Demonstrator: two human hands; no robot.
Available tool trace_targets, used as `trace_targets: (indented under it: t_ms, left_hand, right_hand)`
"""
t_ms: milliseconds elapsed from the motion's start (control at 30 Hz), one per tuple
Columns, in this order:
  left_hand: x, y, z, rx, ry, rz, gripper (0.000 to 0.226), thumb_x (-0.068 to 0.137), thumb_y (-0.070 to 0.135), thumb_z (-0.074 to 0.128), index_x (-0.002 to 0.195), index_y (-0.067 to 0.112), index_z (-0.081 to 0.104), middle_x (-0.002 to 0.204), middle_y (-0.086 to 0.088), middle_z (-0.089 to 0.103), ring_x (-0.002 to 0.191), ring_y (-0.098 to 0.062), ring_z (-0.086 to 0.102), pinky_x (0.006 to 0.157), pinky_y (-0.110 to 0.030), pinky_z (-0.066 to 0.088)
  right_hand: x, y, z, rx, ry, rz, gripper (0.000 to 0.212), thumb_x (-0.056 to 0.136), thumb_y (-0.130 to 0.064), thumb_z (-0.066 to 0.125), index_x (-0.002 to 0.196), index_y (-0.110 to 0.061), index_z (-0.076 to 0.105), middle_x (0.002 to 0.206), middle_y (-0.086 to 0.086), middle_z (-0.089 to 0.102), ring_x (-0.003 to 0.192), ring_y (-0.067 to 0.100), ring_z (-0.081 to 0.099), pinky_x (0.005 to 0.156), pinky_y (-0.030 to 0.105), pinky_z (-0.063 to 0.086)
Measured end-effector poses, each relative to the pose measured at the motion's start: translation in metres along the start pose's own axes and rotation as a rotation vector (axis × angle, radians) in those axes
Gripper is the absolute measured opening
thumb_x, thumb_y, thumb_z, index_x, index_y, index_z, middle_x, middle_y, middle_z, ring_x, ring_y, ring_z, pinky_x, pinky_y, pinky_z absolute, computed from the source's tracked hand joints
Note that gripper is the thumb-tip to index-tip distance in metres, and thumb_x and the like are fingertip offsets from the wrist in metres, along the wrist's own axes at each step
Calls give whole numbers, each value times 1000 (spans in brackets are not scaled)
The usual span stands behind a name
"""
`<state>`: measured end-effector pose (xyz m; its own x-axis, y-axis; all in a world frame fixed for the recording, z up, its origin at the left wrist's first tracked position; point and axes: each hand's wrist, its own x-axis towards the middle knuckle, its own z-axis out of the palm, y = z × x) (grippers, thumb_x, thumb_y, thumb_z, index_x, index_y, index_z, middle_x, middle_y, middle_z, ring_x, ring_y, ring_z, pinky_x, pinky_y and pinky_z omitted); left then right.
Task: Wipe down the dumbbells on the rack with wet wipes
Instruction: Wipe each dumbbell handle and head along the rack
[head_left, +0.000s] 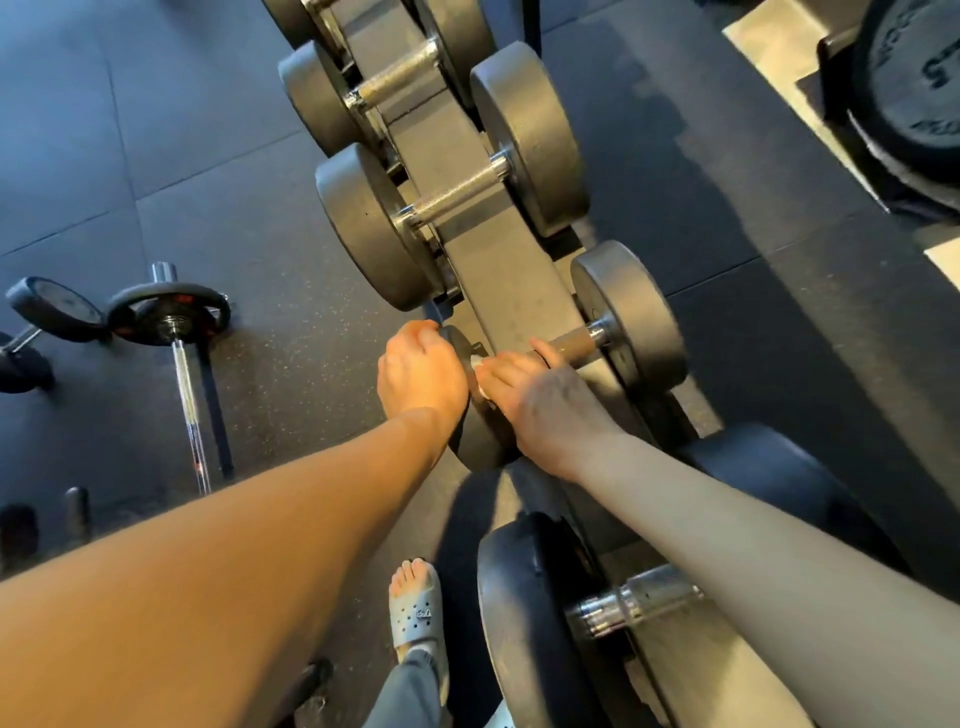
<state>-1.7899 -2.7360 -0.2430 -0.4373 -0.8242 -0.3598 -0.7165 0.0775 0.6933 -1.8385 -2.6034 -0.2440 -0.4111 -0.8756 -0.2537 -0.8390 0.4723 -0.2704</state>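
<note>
Left grip (421, 379) curls round the head of one dumbbell (628, 317) while right grip (540, 405) pinches one white wipe (477, 364) against its handle.

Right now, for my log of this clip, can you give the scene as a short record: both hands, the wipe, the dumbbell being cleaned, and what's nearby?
rack: dark grey metal dumbbell rack, several dumbbells on it
dumbbell in work: dark round-headed dumbbell with steel handle, resting on the rack
left hand: grips that dumbbell's near head
right hand: holds small white wet wipe at the handle's near end
nearby: steel barbell with black plates left of the rack; grey perforated sandal
</note>
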Motion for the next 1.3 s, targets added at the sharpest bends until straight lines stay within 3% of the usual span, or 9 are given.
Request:
trace_targets:
  t_ms: [167,367,500,633,800,967,1067,1167,1300]
  left_hand:
    - [2,2,0,64,-7,38,35,105,24,35,100,20,69,93,0,67,90,-18,64,81,-35,49]
    - [4,0,2,83,-5,65,35,101,30,34,97,23,69,92,-2,67,91,-23,64,90,-47,55]
    - [4,1,1,82,-5,66,33,104,27,35,103,23,68,95,-1,67,93,-21,64,91,-44,54]
    - [3,2,1,83,-3,52,33,107,24,34,108,21,67,97,0,65,93,-19,62,83,-34,47]
    - [4,0,1,81,-11,41,30,109,25,34,107,23,63,96,4,62,92,-14,59,85,-32,44]
    - [6,0,3,112,-4,56,26,109,24,33,101,26,58,87,8,56,88,-13,57,81,-31,41]
    - [6,0,1,123,0,66,25,109,24,33,100,27,56,93,6,57,90,-14,56,82,-31,39]
    - [5,2,0,125,4,71,29,107,23,33,107,24,63,97,3,59,93,-17,56,83,-31,38]
    - [3,5,-1,116,1,62,33,108,23,33,114,21,65,99,4,58,94,-15,55,84,-30,39]
  right_hand:
    - [65,3,-45,309,-468,224,9,98,-19,55,103,-13,60,98,8,63,97,28,63,90,41,52]
    - [105,17,-23,463,-668,451,34,95,-40,50,93,-7,59,104,23,68,91,41,69,94,54,55]
    - [77,6,-21,332,-486,344,25,100,-31,49,91,-12,63,87,8,66,82,26,66,74,38,51]
    - [44,-9,-14,-25,-215,138,10,99,-23,50,104,-22,59,98,2,63,107,25,62,106,46,38]
    - [27,-1,-12,-59,-153,59,35,99,-21,51,133,-21,58,129,0,61,131,22,47,126,52,10]
    - [60,-3,-25,-8,-308,307,12,99,-30,52,90,-21,56,87,2,59,102,25,60,108,52,29]
    - [68,-10,-21,5,-270,352,13,100,-27,51,89,-21,52,76,2,51,92,24,57,98,47,33]
    - [47,-8,-3,67,-80,231,12,101,-24,48,94,-24,58,87,-1,60,104,23,60,110,46,29]
    - [10,-2,41,137,385,72,28,95,-9,59,121,-9,71,122,7,70,118,26,61,121,50,27]
